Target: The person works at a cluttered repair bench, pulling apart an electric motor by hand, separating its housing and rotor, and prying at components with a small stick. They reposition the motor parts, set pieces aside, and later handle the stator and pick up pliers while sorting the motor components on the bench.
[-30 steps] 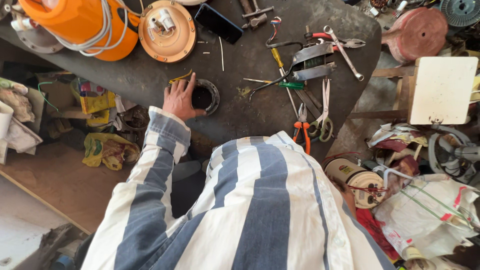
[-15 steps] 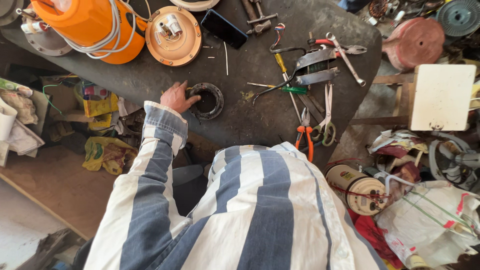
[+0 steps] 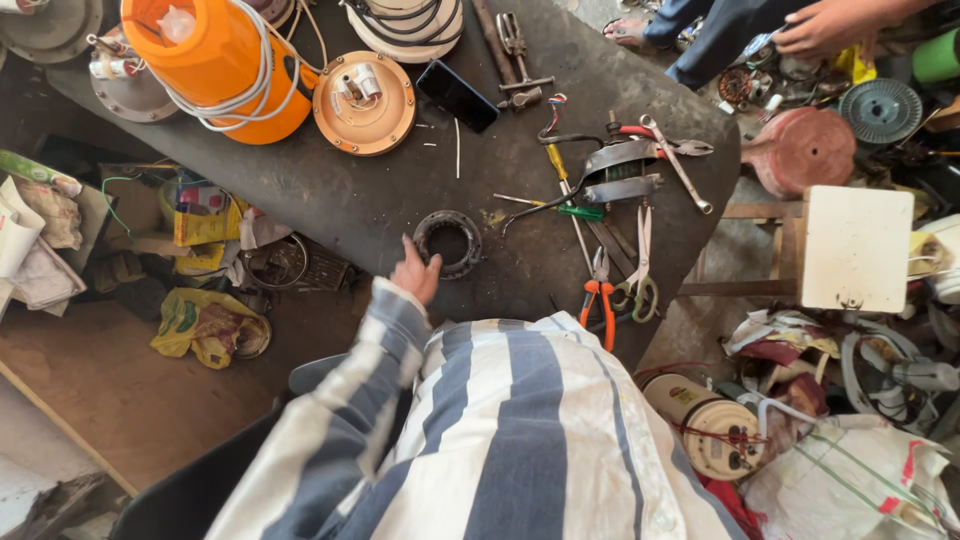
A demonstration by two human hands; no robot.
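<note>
- Fingers of your left hand [image 3: 415, 272] rest loosely on the dark round metal ring [image 3: 448, 243], not gripping.
- Orange-handled pliers [image 3: 598, 300] lie well right.
- Your right hand: out of view.

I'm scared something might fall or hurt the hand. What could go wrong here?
1. The left hand touches the dark metal ring close to the table's near edge, so a nudge could perhaps push it off.
2. The orange-handled pliers and scissors also lie near that edge and could slide down.
3. Loose white wire wraps the orange housing and might snag a sleeve.
</note>
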